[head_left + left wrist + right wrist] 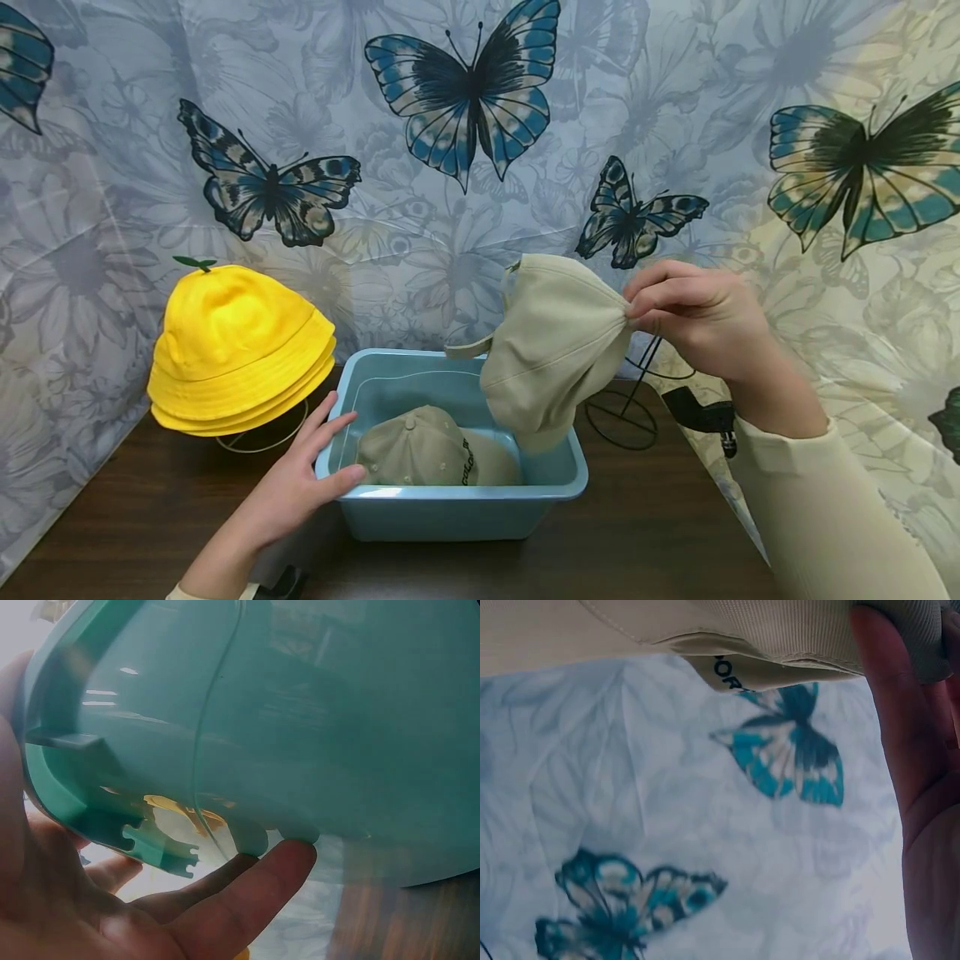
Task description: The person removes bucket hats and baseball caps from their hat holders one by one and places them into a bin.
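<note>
A beige cap hangs above the right part of a light blue tub, pinched at its gathered side by the right hand. In the right wrist view the cap's fabric fills the top edge, with the right hand at its side. Inside the tub lies another khaki cap with dark lettering. The left hand rests on the tub's left rim with fingers spread. Seen in the left wrist view, fingers of the left hand touch the tub's wall.
Stacked yellow bucket hats sit on a wire stand left of the tub. A dark wire stand is to its right, on the dark wooden table. Behind hangs a butterfly-patterned cloth.
</note>
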Available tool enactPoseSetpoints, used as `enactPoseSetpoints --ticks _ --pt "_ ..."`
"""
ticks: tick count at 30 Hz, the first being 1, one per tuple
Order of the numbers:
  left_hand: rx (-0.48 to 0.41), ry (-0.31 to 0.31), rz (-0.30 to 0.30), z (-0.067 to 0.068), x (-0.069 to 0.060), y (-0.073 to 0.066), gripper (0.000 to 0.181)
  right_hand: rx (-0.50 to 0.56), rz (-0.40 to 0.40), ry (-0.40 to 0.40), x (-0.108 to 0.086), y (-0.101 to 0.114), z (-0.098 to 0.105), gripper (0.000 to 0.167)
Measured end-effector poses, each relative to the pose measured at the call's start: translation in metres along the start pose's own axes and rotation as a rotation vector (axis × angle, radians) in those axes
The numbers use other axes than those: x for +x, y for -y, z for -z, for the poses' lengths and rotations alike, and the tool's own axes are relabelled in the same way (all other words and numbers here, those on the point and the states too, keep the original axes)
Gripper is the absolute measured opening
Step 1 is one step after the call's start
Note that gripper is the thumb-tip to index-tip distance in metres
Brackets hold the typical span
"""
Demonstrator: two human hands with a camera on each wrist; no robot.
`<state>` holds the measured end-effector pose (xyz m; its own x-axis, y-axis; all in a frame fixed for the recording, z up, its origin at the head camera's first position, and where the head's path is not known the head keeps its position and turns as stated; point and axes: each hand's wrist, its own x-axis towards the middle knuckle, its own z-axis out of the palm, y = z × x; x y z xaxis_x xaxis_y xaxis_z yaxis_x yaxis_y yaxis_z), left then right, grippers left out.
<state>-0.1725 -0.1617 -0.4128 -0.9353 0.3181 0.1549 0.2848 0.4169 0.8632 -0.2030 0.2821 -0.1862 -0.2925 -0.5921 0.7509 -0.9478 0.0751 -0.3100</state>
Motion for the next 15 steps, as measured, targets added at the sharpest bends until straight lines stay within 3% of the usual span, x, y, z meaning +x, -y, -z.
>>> enactPoseSetpoints --ticks 9,15 --pt "0.000 0.005 0.007 0.000 0.000 -0.001 0.068 -0.001 -0.043 0.081 0.007 -0.015 -0.031 0.007" --pt "0.010 -0.003 0.006 0.000 0.000 -0.001 0.068 -0.061 -0.119 0.140 0.008 -0.026 -0.052 0.041"
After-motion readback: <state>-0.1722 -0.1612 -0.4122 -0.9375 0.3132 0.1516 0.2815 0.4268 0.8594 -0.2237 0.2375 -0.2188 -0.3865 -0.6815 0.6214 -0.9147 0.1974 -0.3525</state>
